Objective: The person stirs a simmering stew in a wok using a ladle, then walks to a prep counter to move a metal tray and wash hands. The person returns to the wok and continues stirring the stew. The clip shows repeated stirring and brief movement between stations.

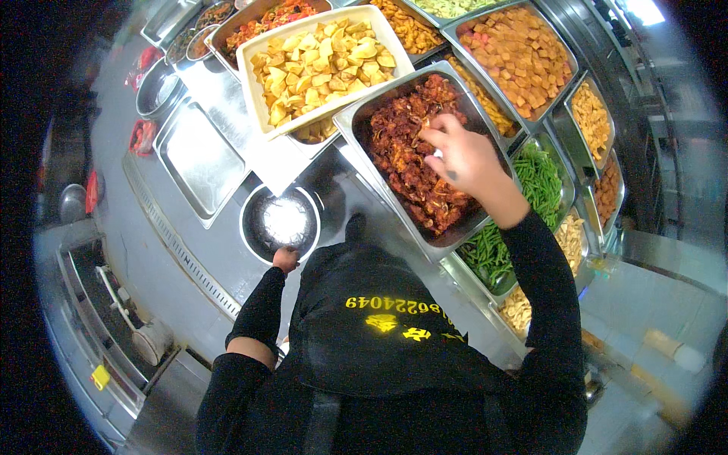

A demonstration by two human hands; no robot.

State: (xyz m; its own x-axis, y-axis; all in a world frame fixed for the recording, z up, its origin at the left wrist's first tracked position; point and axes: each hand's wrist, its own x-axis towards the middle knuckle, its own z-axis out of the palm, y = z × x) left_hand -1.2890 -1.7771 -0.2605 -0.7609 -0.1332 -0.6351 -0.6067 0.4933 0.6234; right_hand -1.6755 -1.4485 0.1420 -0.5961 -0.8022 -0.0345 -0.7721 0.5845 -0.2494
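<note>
A deep steel pan [368,149] of dark red fried pieces [398,165], possibly chicken, lies right of centre. My right hand [463,156] reaches over it with fingers curled down at the food. Something small and white shows between thumb and fingers, but whether a piece is gripped is unclear. Lower left, my left hand [286,259] grips the near rim of a round metal pot [248,230]. Bright glare covers its inside, and no food can be made out there. A white sheet or board [278,162] has one corner over the pot's far rim.
Beyond the pot stands a cream tray [250,85] of fried potato pieces. An empty shallow steel tray [199,165] lies left. Pans of brown cubes [520,62], green beans [534,176] and pale slices [569,239] crowd the right. A stove or sink area [108,307] is lower left.
</note>
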